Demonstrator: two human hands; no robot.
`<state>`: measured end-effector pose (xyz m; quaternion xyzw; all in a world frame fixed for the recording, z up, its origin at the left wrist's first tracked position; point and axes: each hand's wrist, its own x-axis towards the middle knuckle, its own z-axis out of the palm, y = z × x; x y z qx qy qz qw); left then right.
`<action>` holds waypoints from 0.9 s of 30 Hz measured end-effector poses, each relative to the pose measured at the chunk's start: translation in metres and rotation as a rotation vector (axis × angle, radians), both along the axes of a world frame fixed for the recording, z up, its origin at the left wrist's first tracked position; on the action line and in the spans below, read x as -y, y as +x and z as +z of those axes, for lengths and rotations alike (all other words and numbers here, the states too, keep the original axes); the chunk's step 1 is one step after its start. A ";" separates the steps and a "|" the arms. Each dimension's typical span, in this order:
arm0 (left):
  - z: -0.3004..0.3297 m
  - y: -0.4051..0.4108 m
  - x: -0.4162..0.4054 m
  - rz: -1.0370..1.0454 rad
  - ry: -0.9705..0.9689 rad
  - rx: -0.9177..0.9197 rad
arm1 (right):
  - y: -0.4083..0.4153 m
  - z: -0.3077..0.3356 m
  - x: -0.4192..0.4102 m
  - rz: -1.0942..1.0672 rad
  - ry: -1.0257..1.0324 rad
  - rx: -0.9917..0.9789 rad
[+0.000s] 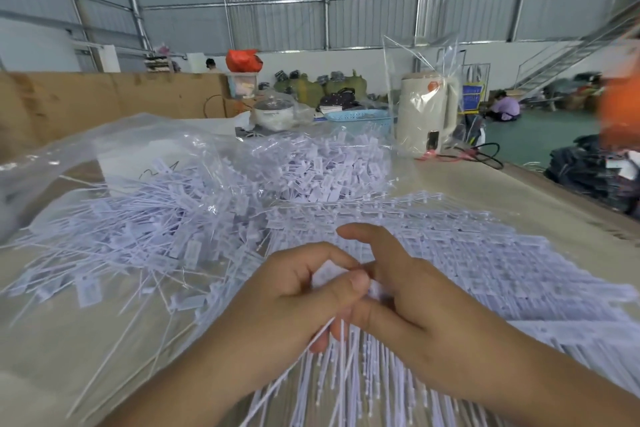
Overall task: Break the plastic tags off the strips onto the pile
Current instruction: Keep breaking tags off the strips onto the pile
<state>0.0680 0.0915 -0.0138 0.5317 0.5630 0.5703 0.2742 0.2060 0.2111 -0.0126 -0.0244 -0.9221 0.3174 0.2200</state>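
Note:
A stack of pale lilac plastic tag strips (485, 253) fans out across the table's right half, the thin tails pointing toward me. Loose broken-off tags lie in a pile (145, 236) on the left, and a further heap (329, 166) sits behind. My left hand (291, 302) and my right hand (408, 291) meet at the near edge of the strips. Both pinch the same bunch of tags (332, 276), the left thumb pressing on top. The tails of that bunch hang below the fingers. The right index finger is raised.
A clear plastic bag (86, 149) lies open at the back left. A cream kettle (426, 114) in plastic wrap, a blue basket (360, 116) and a small cooker (273, 113) stand at the far edge. Cardboard panels (104, 97) rise behind. The table edge (554, 191) runs along the right.

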 end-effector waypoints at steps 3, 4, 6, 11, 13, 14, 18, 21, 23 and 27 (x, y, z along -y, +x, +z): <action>-0.003 -0.001 -0.003 0.054 -0.013 -0.044 | 0.001 0.002 -0.004 0.016 0.031 0.036; -0.003 -0.003 -0.004 0.082 -0.005 -0.029 | 0.002 0.002 -0.006 0.020 0.044 0.049; -0.003 -0.010 -0.005 0.148 0.009 0.022 | 0.003 0.005 -0.011 0.013 0.044 0.088; -0.005 -0.012 -0.004 0.110 -0.016 0.004 | 0.002 0.008 -0.020 -0.016 0.004 0.114; -0.004 -0.007 -0.003 0.120 -0.029 -0.024 | 0.001 0.008 -0.017 -0.004 -0.032 0.114; -0.004 -0.005 -0.003 0.148 -0.023 -0.037 | 0.001 0.008 -0.016 -0.010 -0.051 0.104; 0.002 0.001 -0.006 0.241 0.069 0.027 | -0.002 0.008 -0.004 -0.127 -0.050 -0.042; 0.004 0.006 -0.008 0.294 0.169 0.203 | -0.005 0.010 0.006 -0.246 -0.154 -0.255; 0.005 -0.004 -0.006 0.354 0.197 0.336 | -0.003 0.015 0.000 -0.338 -0.274 -0.383; 0.006 -0.028 0.002 0.439 0.153 0.302 | 0.006 0.017 -0.014 -0.258 -0.305 -0.343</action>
